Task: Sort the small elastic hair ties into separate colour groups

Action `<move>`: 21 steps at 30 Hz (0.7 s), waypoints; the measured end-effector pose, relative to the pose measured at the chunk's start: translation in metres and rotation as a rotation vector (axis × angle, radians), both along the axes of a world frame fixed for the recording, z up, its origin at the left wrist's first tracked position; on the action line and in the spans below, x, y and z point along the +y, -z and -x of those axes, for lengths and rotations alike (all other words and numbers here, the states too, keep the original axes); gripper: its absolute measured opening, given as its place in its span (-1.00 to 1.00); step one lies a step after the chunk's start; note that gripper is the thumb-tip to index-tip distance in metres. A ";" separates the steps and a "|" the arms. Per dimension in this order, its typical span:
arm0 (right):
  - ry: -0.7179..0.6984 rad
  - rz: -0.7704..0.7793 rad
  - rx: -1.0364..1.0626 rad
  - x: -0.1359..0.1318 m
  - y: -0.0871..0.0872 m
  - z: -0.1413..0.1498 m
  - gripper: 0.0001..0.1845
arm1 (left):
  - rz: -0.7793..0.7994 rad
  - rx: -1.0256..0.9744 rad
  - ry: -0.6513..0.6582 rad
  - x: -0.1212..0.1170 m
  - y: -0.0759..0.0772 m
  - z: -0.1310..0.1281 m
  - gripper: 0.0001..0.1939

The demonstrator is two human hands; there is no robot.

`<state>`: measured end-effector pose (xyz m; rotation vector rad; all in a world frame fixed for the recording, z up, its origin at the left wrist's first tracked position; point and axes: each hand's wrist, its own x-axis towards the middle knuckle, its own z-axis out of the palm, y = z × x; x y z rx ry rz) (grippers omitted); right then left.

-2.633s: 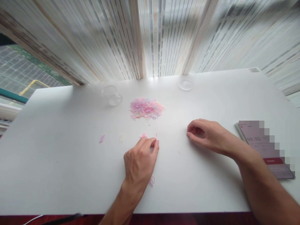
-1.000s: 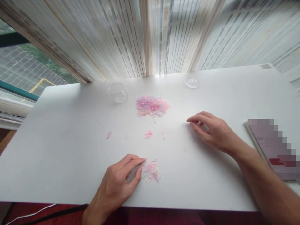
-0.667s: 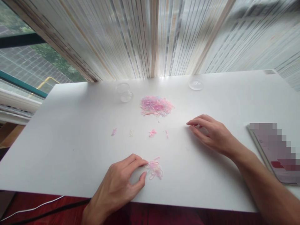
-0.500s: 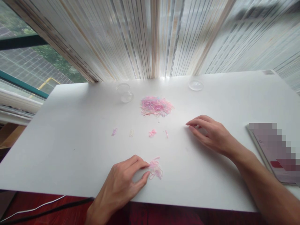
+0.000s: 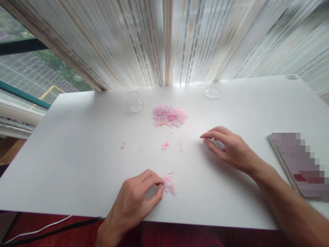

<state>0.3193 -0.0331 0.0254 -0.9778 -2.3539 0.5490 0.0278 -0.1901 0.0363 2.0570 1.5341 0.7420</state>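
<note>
At the table's near side lies a small pile of pale pink and white elastic bands [image 5: 170, 188]. My left hand [image 5: 140, 192] pinches at its left edge, thumb and forefinger closed together on a small elastic band that the fingertips mostly hide. Farther back, a short row of sorted bands holds a purple bunch [image 5: 123, 145], a pale yellow bunch [image 5: 142, 146], a pink bunch [image 5: 165, 145] and a thin pink bunch [image 5: 181, 146]. My right hand [image 5: 228, 145] hovers or rests to the right of this row, open, thumb and fingers apart with nothing between them.
A larger heap of mixed pastel bands [image 5: 169, 116] lies at the back middle of the white table [image 5: 84, 137]. Clear round containers [image 5: 135, 102] stand back left, a clear lid [image 5: 212, 92] back right. A phone-like device [image 5: 295, 164] lies near my right forearm. Striped curtains [image 5: 144, 41] hang behind.
My left thumb and forefinger have closed together at the small pile's edge. The view has shifted slightly; my right hand has moved a little to the left.
</note>
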 end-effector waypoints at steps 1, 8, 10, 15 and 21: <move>-0.027 -0.006 0.018 -0.003 -0.001 0.003 -0.82 | -0.005 -0.023 0.001 0.001 -0.001 -0.001 -0.82; -0.376 0.043 0.191 -0.032 0.002 0.028 -0.78 | -0.058 -0.113 0.007 0.017 -0.001 -0.015 -0.85; -0.422 0.054 0.202 -0.037 0.004 0.033 -0.81 | -0.067 -0.112 0.018 0.021 -0.001 -0.018 -0.85; -0.432 0.063 0.191 -0.039 0.004 0.035 -0.90 | -0.089 -0.084 0.037 0.029 -0.002 -0.022 -0.84; -0.399 0.034 0.183 -0.037 0.006 0.035 -0.86 | -0.096 -0.086 0.052 0.032 0.000 -0.022 -0.87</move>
